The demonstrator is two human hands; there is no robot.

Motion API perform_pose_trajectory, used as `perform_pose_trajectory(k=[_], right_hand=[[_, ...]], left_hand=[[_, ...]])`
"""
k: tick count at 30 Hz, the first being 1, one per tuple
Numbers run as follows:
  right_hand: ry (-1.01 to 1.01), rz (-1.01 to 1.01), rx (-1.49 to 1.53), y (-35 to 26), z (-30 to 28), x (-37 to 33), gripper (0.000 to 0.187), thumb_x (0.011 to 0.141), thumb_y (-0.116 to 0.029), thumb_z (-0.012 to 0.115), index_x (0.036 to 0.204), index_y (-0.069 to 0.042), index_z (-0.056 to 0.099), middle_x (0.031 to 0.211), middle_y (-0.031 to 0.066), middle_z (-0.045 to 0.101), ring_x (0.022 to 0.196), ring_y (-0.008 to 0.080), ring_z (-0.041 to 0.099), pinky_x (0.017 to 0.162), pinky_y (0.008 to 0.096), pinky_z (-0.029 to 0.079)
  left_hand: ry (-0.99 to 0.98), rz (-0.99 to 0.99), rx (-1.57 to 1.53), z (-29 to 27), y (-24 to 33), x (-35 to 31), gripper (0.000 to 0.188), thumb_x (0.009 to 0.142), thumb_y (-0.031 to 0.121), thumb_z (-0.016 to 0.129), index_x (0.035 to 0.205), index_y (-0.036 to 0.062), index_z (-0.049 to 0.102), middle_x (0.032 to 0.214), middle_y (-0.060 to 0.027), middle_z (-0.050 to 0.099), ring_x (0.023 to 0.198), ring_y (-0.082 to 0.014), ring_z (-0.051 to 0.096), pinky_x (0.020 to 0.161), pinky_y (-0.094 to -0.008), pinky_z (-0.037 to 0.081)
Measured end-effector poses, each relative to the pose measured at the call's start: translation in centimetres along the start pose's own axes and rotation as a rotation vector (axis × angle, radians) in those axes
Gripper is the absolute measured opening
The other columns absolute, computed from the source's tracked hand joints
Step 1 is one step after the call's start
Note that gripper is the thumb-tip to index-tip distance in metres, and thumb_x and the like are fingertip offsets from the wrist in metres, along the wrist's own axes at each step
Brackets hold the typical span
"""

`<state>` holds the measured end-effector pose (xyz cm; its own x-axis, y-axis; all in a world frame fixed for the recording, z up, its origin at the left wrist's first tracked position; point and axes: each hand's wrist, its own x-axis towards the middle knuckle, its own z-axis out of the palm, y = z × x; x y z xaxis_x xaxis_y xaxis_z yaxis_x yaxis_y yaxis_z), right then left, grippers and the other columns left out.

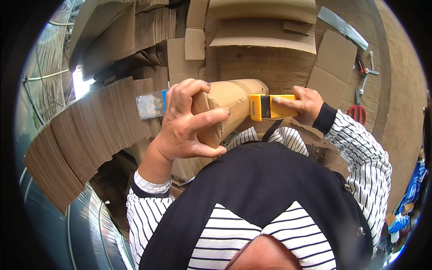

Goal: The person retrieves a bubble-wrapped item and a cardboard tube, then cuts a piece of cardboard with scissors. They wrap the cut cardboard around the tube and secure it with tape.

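A long, tan cardboard box [236, 92] lies across in front of my chest, its closed end facing left. My left hand [182, 117] grips that end, fingers spread around it and the thumb at its lower near edge. In my right hand [309, 104] is a yellow block-shaped hand tool with a black band [284, 110]; its exact kind I cannot make out. The index finger lies along the tool's top. Its left end is against the box's right side, or very near it. The underside of the box is hidden.
Tall stacks of flattened cardboard [96, 128] stand at the left, a clear packet [150, 106] beside them. Cardboard sheets [334, 60] lie on the wooden table [265, 63]. Red-handled scissors [357, 113], a metal T-shaped wrench [370, 70] and a pale plastic strip [343, 27] are at the right.
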<state>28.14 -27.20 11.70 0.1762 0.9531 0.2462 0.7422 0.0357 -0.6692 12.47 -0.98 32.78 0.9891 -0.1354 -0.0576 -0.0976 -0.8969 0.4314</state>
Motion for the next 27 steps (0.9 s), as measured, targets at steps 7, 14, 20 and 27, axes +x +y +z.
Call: perform_pose_trajectory(k=[7, 14, 20, 27], right_hand=[[-0.232, 0.107, -0.24, -4.9, -6.0, 3.4, 0.062, 0.074, -0.011, 0.068, 0.132, -0.03, 0.056, 0.078, 0.0116, 0.054, 0.065, 0.0269, 0.061, 0.053, 0.0385, 0.049], [-0.74, 0.207, -0.496, -5.3, -4.8, 11.0, 0.035, 0.069, -0.017, 0.066, 0.103, -0.02, 0.072, 0.077, 0.0087, 0.069, 0.079, 0.0252, 0.07, 0.064, 0.0368, 0.054], [-0.019, 0.65, -0.153, -2.9, -6.7, 4.8, 0.057, 0.071, -0.009, 0.066, 0.128, -0.013, 0.057, 0.1, 0.016, 0.069, 0.09, 0.0307, 0.068, 0.078, 0.0377, 0.055], [0.82, 0.435, 1.12, -5.1, 3.5, 4.8, 0.076, 0.072, 0.002, 0.06, 0.144, -0.001, 0.037, 0.141, 0.0134, 0.047, 0.127, 0.0217, 0.048, 0.107, 0.0322, 0.039]], left_hand=[[0.019, 0.022, 0.044, 0.2, 0.2, 0.2, 0.069, 0.039, 0.041, 0.086, 0.104, 0.0269, 0.066, 0.121, -0.0103, 0.045, 0.113, -0.0332, 0.045, 0.095, -0.0475, 0.035], [0.043, 0.093, 0.091, 0.0, 0.0, 0.4, 0.068, 0.042, 0.04, 0.086, 0.106, 0.025, 0.064, 0.122, -0.0101, 0.045, 0.115, -0.0332, 0.044, 0.098, -0.0466, 0.034], [0.032, 0.07, 0.127, 0.0, 0.5, -0.3, 0.066, 0.048, 0.043, 0.084, 0.107, 0.0239, 0.063, 0.124, -0.0102, 0.044, 0.119, -0.0325, 0.043, 0.101, -0.0469, 0.032], [0.103, 0.182, 0.125, 0.2, 0.1, 0.3, 0.061, 0.05, 0.042, 0.082, 0.104, 0.0207, 0.064, 0.126, -0.013, 0.045, 0.122, -0.0353, 0.042, 0.101, -0.0488, 0.032]])
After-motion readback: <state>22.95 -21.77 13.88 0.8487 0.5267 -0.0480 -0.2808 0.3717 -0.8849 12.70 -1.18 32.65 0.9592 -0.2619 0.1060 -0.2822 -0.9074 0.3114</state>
